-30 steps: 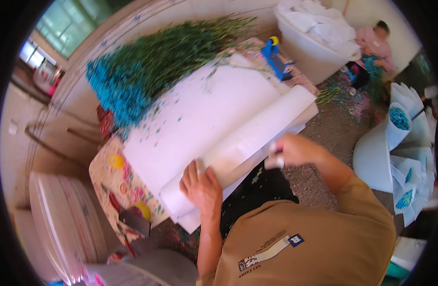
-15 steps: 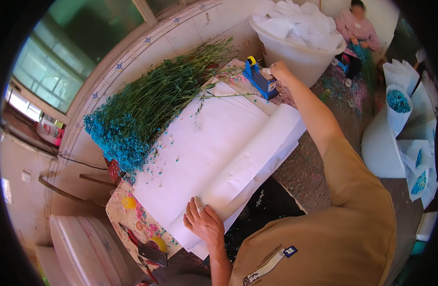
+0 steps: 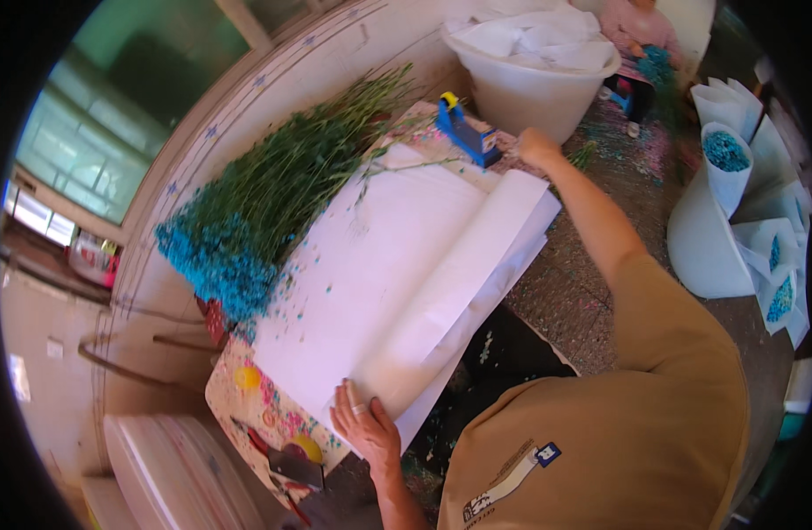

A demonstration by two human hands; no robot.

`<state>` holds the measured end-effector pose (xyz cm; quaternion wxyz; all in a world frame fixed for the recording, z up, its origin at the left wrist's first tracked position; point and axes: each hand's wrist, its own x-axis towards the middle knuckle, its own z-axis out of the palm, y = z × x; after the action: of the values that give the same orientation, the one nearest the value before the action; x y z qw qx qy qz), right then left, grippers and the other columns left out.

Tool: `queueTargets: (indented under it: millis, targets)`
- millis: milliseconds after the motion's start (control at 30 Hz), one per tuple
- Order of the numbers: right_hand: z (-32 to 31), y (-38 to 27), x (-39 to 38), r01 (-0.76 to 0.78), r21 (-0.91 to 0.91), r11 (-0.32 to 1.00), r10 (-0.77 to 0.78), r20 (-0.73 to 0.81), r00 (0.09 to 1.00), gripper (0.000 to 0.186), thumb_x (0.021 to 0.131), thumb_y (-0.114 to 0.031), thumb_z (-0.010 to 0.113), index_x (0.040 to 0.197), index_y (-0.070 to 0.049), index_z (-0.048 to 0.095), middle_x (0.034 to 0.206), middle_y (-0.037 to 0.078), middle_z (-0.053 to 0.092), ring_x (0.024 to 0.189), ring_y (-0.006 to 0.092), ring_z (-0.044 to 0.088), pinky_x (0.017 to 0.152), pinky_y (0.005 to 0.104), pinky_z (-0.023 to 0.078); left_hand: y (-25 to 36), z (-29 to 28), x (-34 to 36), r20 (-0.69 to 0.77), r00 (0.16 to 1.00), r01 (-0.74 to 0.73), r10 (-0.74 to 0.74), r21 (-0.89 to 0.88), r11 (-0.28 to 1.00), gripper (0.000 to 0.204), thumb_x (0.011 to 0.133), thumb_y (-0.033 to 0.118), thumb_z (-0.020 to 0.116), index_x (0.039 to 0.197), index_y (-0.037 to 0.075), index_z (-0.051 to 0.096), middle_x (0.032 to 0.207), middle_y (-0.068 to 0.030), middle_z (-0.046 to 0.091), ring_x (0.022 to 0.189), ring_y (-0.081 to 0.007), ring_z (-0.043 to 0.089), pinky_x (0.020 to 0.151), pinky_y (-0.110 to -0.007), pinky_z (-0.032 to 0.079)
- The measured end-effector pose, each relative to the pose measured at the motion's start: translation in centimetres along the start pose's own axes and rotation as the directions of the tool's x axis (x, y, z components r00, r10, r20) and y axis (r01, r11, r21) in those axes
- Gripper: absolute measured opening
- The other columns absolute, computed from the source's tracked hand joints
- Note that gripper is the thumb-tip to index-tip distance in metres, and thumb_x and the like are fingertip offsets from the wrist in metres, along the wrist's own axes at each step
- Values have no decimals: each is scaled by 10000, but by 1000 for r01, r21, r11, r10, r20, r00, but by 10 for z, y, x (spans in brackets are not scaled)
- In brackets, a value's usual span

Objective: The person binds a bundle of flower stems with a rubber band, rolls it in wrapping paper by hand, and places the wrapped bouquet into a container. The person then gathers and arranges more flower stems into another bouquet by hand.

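Note:
A white paper sheet (image 3: 384, 234) lies across the table, and its near side is rolled into a long tube (image 3: 463, 287). My left hand (image 3: 366, 430) rests on the tube's lower left end, fingers stretched out, a ring on one. At the far end of the table stands a blue tape dispenser (image 3: 468, 134) with a yellow roll on top. Just right of it is my right hand (image 3: 538, 150), fingers closed and slightly blurred; I cannot make out what they hold. Beyond the sheet lies a heap of blue flowers (image 3: 216, 265) with long green stems (image 3: 322, 146).
A white tub (image 3: 529, 79) full of white wrapping stands behind the dispenser. Tape rolls (image 3: 247, 378), red-handled cutters (image 3: 254, 437) and a phone (image 3: 295, 468) lie at the near left. Wrapped blue bouquets (image 3: 726, 159) stand at right. A seated person (image 3: 640, 40) holds blue flowers.
My right hand has drawn away from the tape dispenser, slightly to the right and nearer. My left hand stays on the paper tube. The whole view has shifted a little.

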<state>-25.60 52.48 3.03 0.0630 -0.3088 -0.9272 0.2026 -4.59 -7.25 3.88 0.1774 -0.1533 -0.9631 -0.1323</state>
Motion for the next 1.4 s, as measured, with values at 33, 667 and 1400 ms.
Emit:
queueTargets:
  millis: [33, 667, 1400]
  targets:
    - [-5, 7, -4, 26, -97, 995, -30, -37, 999, 386, 879, -323, 732, 958, 55, 744, 917, 268, 736, 836, 407, 725, 751, 521, 537, -10, -3, -12, -91, 995, 51, -50, 6, 999, 516, 1009, 190, 592, 1466, -14, 469, 1450, -231, 530, 1357, -416, 484, 1151, -556, 318]
    - [84, -289, -430, 732, 292, 615, -743, 526, 414, 333, 909, -284, 727, 770, 18, 737, 704, 195, 707, 613, 327, 709, 596, 437, 560, -45, 25, -63, 135, 576, 254, -806, -967, 20, 165, 990, 140, 711, 868, 34, 680, 835, 48, 607, 773, -51, 477, 722, -231, 395]
    - [78, -290, -288, 764, 483, 429, -825, 554, 113, 751, 747, -489, 833, 1282, -10, 613, 1179, 243, 691, 1087, 394, 670, 891, 488, 537, -52, 6, -58, -76, 659, 504, -749, -694, 514, 305, 957, 192, 730, 1105, -66, 664, 924, -74, 585, 865, -199, 540, 785, -361, 466]
